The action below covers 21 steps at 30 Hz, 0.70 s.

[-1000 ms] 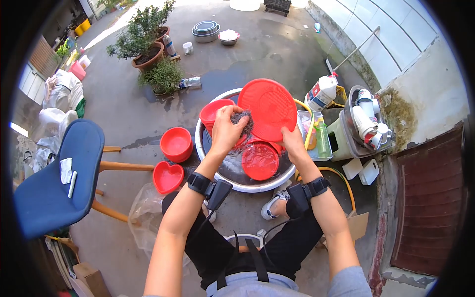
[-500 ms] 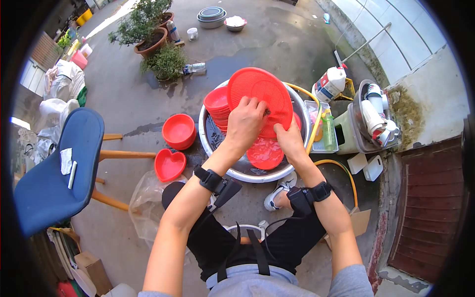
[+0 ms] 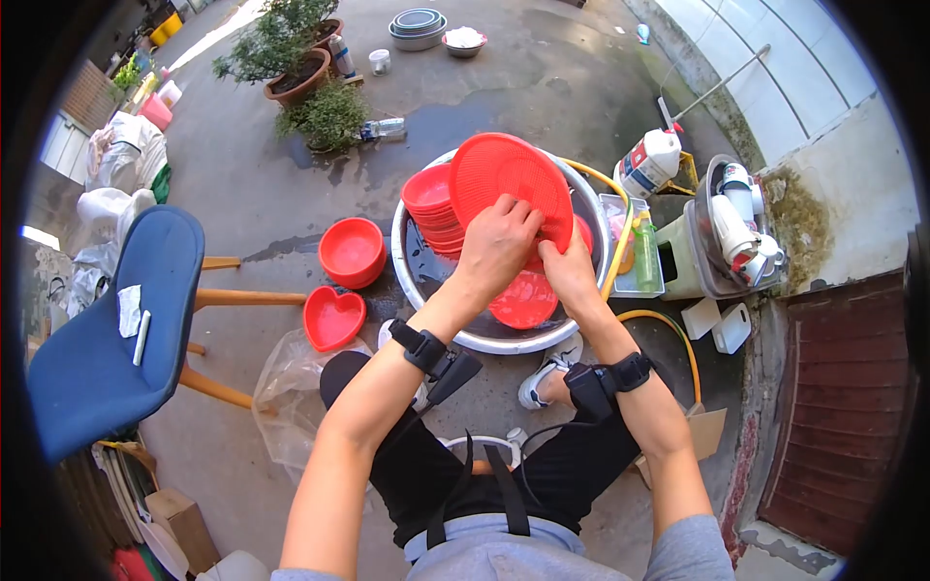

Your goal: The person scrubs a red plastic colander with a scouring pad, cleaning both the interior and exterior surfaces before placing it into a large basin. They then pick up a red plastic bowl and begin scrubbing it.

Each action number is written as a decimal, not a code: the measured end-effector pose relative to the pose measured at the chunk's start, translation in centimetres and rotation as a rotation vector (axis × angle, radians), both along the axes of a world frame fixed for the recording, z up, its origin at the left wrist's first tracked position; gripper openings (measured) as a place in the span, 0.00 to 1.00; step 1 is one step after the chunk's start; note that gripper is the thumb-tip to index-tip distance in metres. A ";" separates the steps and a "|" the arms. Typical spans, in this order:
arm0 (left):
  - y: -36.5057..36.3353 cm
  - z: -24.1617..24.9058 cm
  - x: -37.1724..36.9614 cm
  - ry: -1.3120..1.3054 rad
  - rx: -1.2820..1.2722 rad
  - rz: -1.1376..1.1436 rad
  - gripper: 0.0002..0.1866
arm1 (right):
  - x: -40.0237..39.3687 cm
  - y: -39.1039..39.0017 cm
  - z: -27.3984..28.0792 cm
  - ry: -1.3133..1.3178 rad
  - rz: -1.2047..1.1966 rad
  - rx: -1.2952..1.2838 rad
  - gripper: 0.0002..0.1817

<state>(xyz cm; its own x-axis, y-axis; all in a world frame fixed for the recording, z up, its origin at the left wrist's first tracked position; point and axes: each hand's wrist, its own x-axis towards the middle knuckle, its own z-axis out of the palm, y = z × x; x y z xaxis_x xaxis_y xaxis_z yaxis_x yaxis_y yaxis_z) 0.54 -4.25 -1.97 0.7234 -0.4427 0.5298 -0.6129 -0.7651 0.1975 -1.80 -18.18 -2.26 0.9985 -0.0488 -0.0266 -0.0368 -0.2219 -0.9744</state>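
My right hand [image 3: 570,271] grips the lower edge of a big round red plate [image 3: 504,179] and holds it tilted over a large metal basin [image 3: 504,339]. My left hand [image 3: 499,242] presses on the plate's lower face; the scrubber it held earlier is hidden under the fingers. In the basin lie a stack of red bowls [image 3: 431,203] at the left and a red plate [image 3: 523,300] in dark water below my hands.
On the wet concrete to the left sit a round red bowl [image 3: 351,252] and a heart-shaped red dish [image 3: 332,318]. A blue chair [image 3: 107,329] stands far left. A yellow hose [image 3: 659,329], a detergent jug [image 3: 647,165] and a tray of bottles [image 3: 635,257] lie right of the basin.
My left hand, holding a dark scrubber beside the plate a second ago, has moved onto the plate's face and slid lower. The plate has shifted slightly left and tilted.
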 end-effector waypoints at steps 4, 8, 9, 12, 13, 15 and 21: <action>0.2 0.9 -0.1 -0.002 -0.075 0.075 0.17 | 1.3 -0.1 -1.7 0.036 -0.031 0.200 0.24; 0.7 2.3 -0.8 0.224 -0.239 -0.021 0.34 | 1.6 -0.7 2.5 0.307 0.005 0.525 0.25; 0.8 2.8 -1.0 0.140 -0.327 0.036 0.35 | 2.1 -1.1 2.1 0.366 -0.026 0.513 0.23; 2.3 2.7 -0.7 0.022 -0.430 0.239 0.40 | 2.9 -1.8 1.6 0.417 0.029 0.612 0.23; 3.0 2.2 -0.5 0.092 -0.531 0.357 0.40 | 2.6 -1.6 2.0 0.398 0.025 0.624 0.22; 4.5 1.8 0.0 0.466 -0.854 0.448 0.39 | 2.2 -0.7 3.2 0.458 0.059 0.610 0.21; 7.4 1.4 -1.3 1.362 -1.566 0.192 0.24 | 2.5 0.9 1.9 0.415 0.070 0.434 0.29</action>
